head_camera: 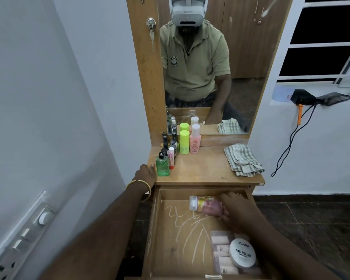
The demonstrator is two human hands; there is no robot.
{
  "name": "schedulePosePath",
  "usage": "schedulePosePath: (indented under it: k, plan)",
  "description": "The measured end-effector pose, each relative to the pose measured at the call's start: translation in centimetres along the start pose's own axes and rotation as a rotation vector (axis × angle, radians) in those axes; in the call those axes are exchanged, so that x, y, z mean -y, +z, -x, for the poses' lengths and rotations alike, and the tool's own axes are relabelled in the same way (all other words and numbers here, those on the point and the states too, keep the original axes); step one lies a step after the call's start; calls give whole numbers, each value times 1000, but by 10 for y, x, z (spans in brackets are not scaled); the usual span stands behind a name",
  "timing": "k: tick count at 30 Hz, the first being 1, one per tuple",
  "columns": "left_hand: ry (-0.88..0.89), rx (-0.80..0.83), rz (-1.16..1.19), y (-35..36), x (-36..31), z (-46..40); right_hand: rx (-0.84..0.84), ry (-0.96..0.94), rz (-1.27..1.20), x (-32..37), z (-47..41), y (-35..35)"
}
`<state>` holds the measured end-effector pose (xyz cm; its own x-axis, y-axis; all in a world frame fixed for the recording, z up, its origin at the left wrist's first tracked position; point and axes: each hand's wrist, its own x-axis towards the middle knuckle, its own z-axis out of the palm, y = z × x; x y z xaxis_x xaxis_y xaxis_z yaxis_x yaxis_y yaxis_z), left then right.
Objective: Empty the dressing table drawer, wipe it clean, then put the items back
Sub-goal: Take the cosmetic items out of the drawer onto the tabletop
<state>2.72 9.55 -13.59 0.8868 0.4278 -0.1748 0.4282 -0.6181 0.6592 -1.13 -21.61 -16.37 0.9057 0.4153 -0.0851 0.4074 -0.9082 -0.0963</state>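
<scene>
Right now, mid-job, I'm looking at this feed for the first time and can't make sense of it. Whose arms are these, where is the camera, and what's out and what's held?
There is no machine here. The two arms belong to a person, and the single picture comes from a camera worn on their head, looking forward and down; the mirror shows them wearing it. The left hand rests on the left edge of the dressing table top, beside a green bottle. More bottles stand behind it, and a checked cloth lies on the right. Below, the drawer is pulled open. The right hand reaches in and grips a pink bottle lying on its side. A round white nail polish remover tub sits on a clear box in the near right corner. White scribbles mark the drawer floor.
</scene>
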Motion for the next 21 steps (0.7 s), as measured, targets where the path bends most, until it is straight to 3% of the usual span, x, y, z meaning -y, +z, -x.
schedulePosePath:
  k: [4, 9, 13, 15, 17, 19, 21]
  plan:
    - [41, -111, 53, -7, 4, 15, 62, 9, 13, -6, -11, -1]
    - [71, -406, 147, -12, 11, 64, 102, 47, -6, -6, -15, 3]
    - [319, -604, 234, -15, 4, 104, 88, 49, 11, -2, -12, -1]
    - [495, -525, 267, -14, -3, 119, 66, 26, 34, 1, -8, -5]
    - [698, -313, 179, -8, -10, 129, 31, -10, 79, 4, -4, -9]
    - [850, -73, -49, 3, -16, 131, 18, -47, 133, 9, 1, -16]
    - [901, 48, -300, 18, -19, 130, 10, -88, 173, 15, 5, -25]
